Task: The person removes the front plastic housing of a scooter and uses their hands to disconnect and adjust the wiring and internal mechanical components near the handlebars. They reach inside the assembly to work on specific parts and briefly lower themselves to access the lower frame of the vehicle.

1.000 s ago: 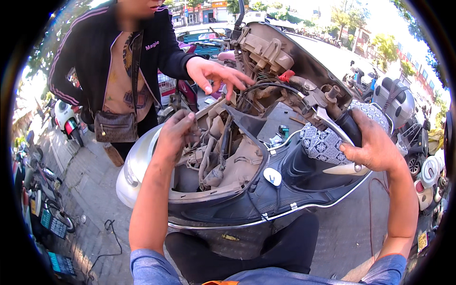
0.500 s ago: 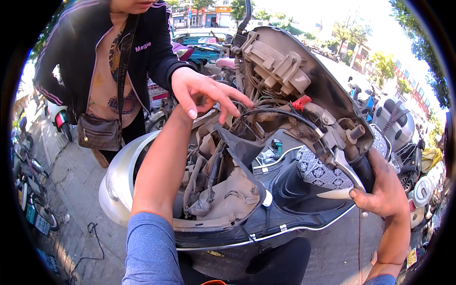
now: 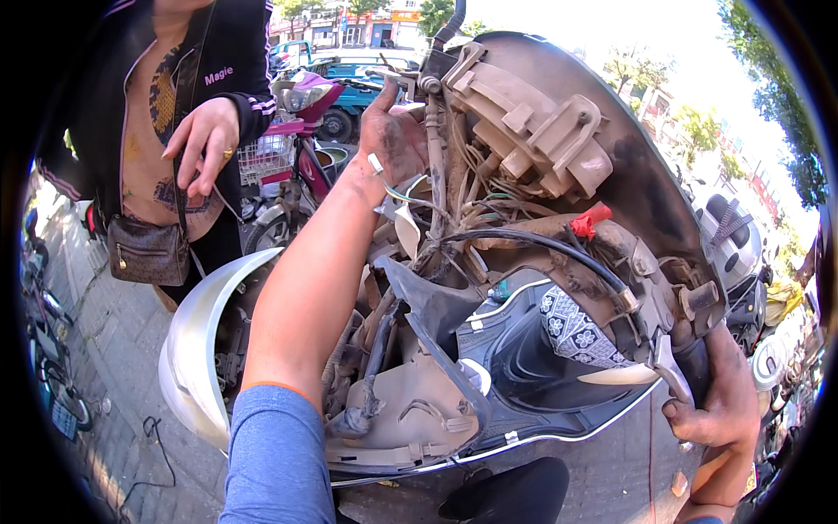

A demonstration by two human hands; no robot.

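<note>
A scooter with opened bodywork shows dusty wiring [image 3: 454, 218], a lifted handlebar cowl [image 3: 515, 96], a red connector [image 3: 587, 218] and a silver front panel [image 3: 196, 341]. My left hand [image 3: 393, 144] is closed at the upper left side of the handlebar assembly, beside a white plug [image 3: 375, 166]; exactly what its fingers grip is hidden. My right hand [image 3: 711, 406] wraps round the black right grip [image 3: 690, 358], thumb by the brake lever [image 3: 668, 367]. Another person's hand [image 3: 205, 140] hangs left of mine, fingers loosely bent, apart from the scooter.
That person [image 3: 148, 175], in a dark jacket with a shoulder bag [image 3: 148, 253], stands at the left. Behind are a purple scooter [image 3: 305, 105] and a blue cargo vehicle [image 3: 349, 109]. Parked two-wheelers line both sides, and a cord [image 3: 153, 454] lies on the paving.
My left hand has risen to the handlebar, the cowl sits higher in view, and my right hand is lower. The other person's hand has drawn back left from the wiring.
</note>
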